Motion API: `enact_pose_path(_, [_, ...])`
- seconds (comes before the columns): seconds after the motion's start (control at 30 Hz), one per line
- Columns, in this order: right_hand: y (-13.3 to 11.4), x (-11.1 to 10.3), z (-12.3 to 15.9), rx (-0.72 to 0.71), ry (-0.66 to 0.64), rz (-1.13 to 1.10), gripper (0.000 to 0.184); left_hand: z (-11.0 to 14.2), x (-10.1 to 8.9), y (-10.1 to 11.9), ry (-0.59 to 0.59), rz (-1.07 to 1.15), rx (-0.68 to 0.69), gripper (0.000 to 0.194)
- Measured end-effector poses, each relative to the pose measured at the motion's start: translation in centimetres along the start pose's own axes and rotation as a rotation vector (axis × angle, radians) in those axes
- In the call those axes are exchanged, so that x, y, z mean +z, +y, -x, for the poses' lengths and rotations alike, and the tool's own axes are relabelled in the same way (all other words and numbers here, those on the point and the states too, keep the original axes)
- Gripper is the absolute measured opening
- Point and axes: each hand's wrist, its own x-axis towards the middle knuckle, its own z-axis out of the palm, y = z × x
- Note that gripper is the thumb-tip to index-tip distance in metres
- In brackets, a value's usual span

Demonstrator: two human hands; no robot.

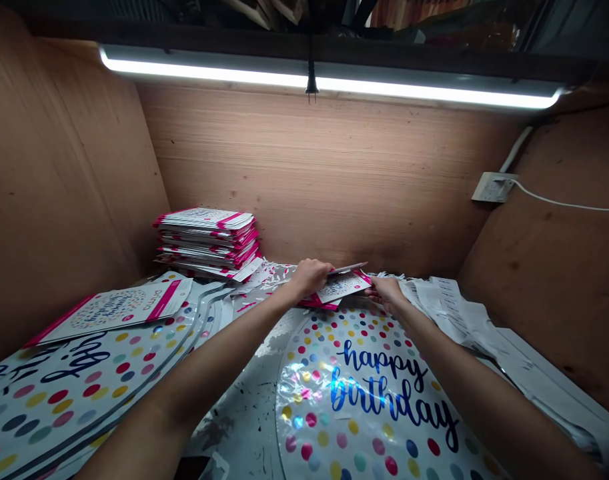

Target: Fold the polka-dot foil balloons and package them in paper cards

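A white printed card point(345, 287) with pink ends is between my hands, towards the back of the work surface. My left hand point(310, 277) is closed at its left side; the fingertips are partly hidden. A thin, pale flat piece point(349, 268), seen edge-on, juts from that hand above the card. My right hand point(384, 292) pinches the card's right edge. Below both hands lies a shiny round foil balloon point(354, 427), flat, with coloured dots and "happy birthday" in blue.
A tall stack of similar cards point(209, 240) stands at the back left. More flat dotted balloons point(129, 373) lie at left, with one card point(119, 310) on top. White paper strips point(449, 307) line the right side. Wooden walls enclose the surface; a light tube point(434, 90) hangs above.
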Motion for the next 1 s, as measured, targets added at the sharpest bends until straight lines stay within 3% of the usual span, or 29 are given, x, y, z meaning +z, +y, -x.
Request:
enact_pose_path(0.07, [-0.3,1.5,-0.5,-0.016,-0.005,0.0,0.033,-0.2,0.4,2.2,-0.038,0.006,0.006,0.028])
enact_pose_path(0.13, [-0.4,2.4,-0.8,-0.027,-0.006,-0.006,0.034,0.1,1.1,4.0,-0.075,0.001,-0.008,0.038])
enact_pose_path(0.23, [-0.2,2.0,-0.9,-0.039,0.015,-0.008,0.035,1.0,2.1,5.3,-0.12,-0.031,-0.053,0.052])
enact_pose_path(0.37, [0.3,-1.9,-0.5,-0.049,0.096,0.02,0.033,2.1,2.9,5.0,-0.177,-0.087,-0.103,0.03])
enact_pose_path(0.5, [0.1,-7.5,-0.1,-0.047,0.192,0.07,0.035,3.3,2.8,2.9,-0.218,-0.112,-0.129,0.034])
enact_pose_path(0.67, [0.2,-11.3,0.9,-0.015,0.13,0.143,0.021,3.4,1.0,1.0,-0.123,-0.126,-0.211,0.023])
enact_pose_path(0.73, [0.4,-11.8,1.4,-0.016,0.081,0.166,0.015,2.3,0.4,1.5,-0.081,-0.123,-0.23,0.026])
enact_pose_path(0.83, [0.3,-12.4,2.3,-0.04,0.03,0.194,0.025,0.0,0.6,3.4,-0.093,-0.105,-0.217,0.025])
enact_pose_path(1.0, [-0.2,-14.5,4.2,-0.101,0.01,0.206,0.021,-1.9,3.5,7.6,-0.225,-0.074,-0.134,0.035])
